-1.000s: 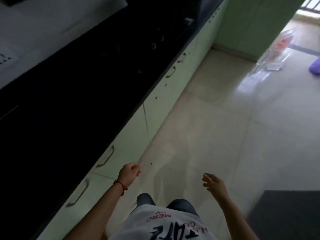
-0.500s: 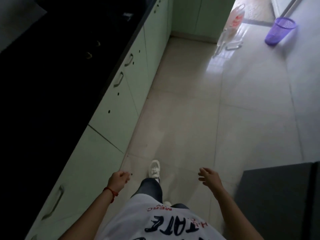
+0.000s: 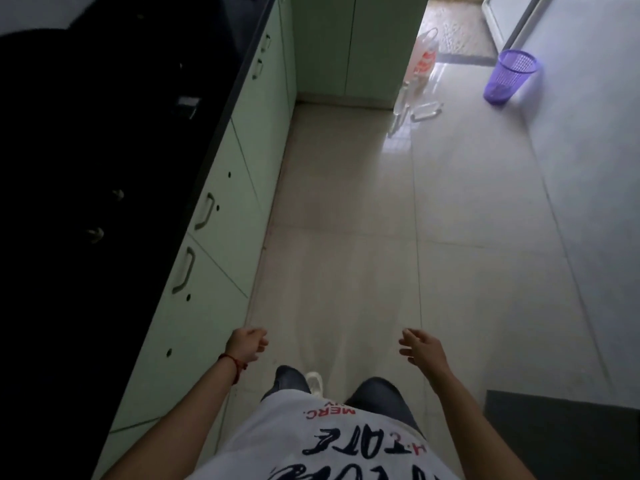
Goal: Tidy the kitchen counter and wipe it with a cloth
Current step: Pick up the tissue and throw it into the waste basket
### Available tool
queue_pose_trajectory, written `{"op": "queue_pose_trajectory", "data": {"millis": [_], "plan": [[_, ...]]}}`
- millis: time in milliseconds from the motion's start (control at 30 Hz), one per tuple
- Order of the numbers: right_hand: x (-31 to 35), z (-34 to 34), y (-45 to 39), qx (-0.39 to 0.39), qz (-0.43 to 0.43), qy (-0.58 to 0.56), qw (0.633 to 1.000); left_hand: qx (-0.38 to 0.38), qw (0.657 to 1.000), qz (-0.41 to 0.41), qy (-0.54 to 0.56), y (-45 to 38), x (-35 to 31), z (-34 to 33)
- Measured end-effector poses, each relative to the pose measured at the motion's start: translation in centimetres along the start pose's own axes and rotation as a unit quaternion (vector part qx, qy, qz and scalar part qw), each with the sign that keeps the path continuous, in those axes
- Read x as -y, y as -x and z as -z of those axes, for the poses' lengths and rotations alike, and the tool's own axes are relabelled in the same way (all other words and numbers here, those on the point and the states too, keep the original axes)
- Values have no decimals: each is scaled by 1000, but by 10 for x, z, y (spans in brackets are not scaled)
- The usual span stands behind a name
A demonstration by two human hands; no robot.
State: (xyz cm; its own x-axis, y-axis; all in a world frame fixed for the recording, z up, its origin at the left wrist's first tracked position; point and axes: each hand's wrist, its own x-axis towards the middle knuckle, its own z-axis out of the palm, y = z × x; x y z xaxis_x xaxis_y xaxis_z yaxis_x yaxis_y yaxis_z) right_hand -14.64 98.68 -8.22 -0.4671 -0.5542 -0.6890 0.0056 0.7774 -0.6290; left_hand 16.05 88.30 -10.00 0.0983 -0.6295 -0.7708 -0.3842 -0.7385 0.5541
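Counter dark, left; pale floor; left hand, right hand loose, empty

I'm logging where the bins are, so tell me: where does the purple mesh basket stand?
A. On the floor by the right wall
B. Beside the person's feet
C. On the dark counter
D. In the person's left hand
A: the purple mesh basket stands on the tiled floor at the far end, against the right wall.

We hold both bare forearms out low in the frame, our left hand loosely curled and holding nothing, our right hand relaxed with fingers slightly spread.
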Motion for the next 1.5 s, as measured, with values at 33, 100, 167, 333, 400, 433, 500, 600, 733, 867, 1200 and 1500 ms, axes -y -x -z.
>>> {"op": "queue_pose_trajectory", "data": {"millis": [33,100,167,333,400,433,500,600,733,867,1200,1500], "plan": [[5,3,-9,-3,-8,-4,1000,7,1000,-10,-5,-9,-24,-6],[15,10,-30,-10,-25,-17,999,21,999,-28,-8,-27,-71,-20],[28,17,-54,-19,-39,-24,999,35,998,-46,-8,-46,-117,-34],[83,38,-138,-17,-45,-35,998,39,997,-72,2,-103,-212,-67],[115,49,-175,-5,-43,-30,999,28,997,-65,11,-122,-241,-78],[132,54,-191,3,-43,-23,999,22,998,-58,13,-129,-255,-81],[170,63,-222,19,-34,-9,999,7,999,-45,15,-141,-276,-88],[234,72,-269,33,-3,11,999,-12,999,-30,21,-163,-305,-94],[314,72,-322,52,20,27,998,-35,998,-2,44,-193,-339,-96],[389,60,-378,68,50,28,996,-57,996,17,62,-238,-377,-92],[534,34,-500,57,42,48,996,-46,996,3,72,-376,-553,-81],[634,10,-589,81,31,75,993,-35,993,-86,76,-456,-729,-67]]}}
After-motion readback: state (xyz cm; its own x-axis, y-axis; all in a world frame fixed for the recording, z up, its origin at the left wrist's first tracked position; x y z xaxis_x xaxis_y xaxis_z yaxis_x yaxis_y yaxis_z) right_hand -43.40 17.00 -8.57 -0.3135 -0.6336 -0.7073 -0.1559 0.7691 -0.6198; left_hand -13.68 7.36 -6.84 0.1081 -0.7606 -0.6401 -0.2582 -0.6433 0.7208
